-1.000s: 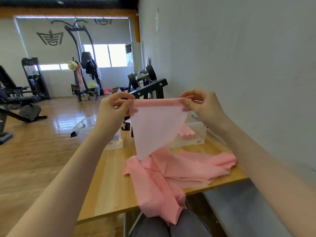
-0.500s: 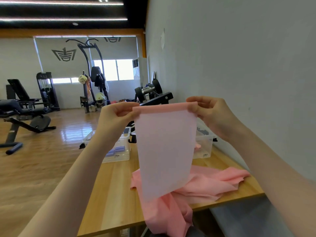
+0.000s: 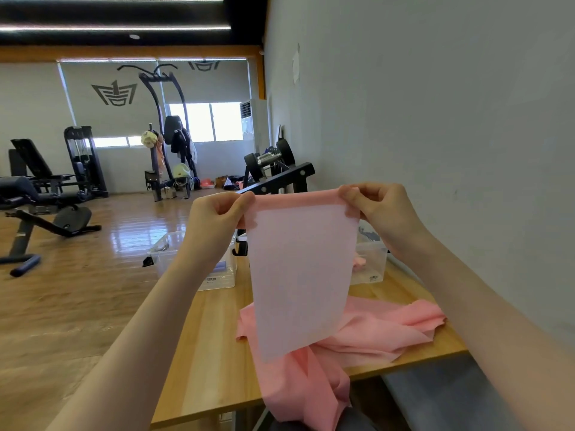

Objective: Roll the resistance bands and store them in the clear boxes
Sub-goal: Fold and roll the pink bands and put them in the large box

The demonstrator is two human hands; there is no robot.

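We pinch the top corners of a pink resistance band [image 3: 300, 275] with our left hand [image 3: 217, 225] and right hand [image 3: 381, 213], holding it up above the table [image 3: 211, 353] while its tail trails into the pink heap below. If one pinch slips, the started roll could go crooked or unwind. Of the clear boxes, the far right box [image 3: 371, 262] holds something pink; the left box [image 3: 199, 265] seems to hold something bluish.
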